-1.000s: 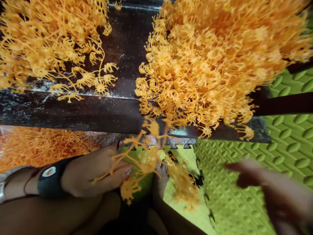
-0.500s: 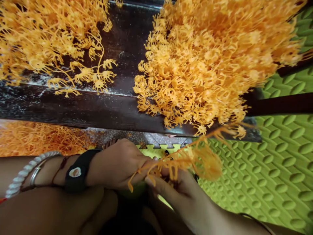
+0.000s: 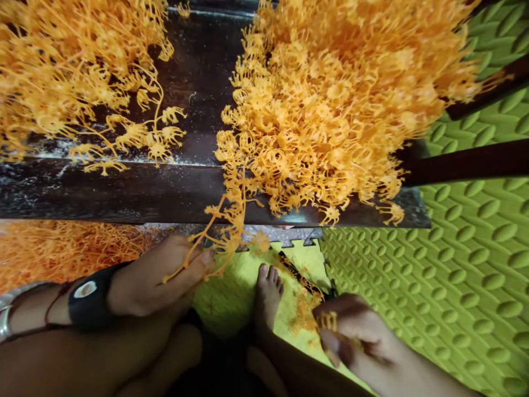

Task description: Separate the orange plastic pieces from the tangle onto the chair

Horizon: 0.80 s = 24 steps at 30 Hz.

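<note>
One spindly orange sprig (image 3: 232,218) — left fingers (image 3: 197,263) pinch it — right fingers (image 3: 333,343) clutch a fragment (image 3: 328,320).

The plastic sprigs (image 3: 330,99) are bright orange-yellow, as are the sprig (image 3: 226,220) pinched in the left hand (image 3: 152,278) and the bits (image 3: 329,321) in the right hand (image 3: 355,336). The tabletop (image 3: 124,193) is dark brown, flecked pale. The floor mat (image 3: 454,275) is green with raised leaf shapes; the wristband (image 3: 85,292) is black with a white oval.

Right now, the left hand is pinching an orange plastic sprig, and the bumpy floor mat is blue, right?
Not quite. The left hand does pinch an orange sprig, but the bumpy floor mat is green, not blue. The head view shows this.
</note>
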Each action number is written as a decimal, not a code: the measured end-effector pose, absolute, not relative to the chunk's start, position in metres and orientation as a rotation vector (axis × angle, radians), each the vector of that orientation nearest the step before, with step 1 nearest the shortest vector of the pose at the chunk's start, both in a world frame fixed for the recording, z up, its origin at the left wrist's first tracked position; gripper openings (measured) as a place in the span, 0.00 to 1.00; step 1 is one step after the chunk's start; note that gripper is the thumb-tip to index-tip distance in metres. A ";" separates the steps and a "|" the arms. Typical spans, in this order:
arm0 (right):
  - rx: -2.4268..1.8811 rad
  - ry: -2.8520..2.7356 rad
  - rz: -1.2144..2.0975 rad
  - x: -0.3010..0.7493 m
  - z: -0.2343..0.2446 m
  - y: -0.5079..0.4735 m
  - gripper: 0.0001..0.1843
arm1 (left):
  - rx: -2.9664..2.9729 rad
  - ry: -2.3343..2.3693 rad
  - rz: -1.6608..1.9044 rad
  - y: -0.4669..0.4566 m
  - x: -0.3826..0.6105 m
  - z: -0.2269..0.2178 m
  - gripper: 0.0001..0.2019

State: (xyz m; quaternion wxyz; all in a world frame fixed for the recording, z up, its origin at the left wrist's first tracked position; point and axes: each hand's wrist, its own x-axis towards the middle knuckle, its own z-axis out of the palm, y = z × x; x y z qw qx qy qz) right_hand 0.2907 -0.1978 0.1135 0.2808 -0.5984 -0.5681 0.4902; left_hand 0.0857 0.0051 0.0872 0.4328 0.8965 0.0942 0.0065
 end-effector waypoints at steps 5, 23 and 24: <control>-1.599 -1.528 0.953 0.289 0.119 -0.180 0.16 | 1.941 0.100 -0.043 -0.004 0.094 0.095 0.25; -1.927 -1.203 1.184 0.278 0.117 -0.167 0.27 | 1.966 0.075 -0.218 -0.003 0.093 0.097 0.24; -1.895 -1.251 1.226 0.278 0.116 -0.165 0.25 | 1.969 0.075 -0.216 -0.004 0.093 0.096 0.24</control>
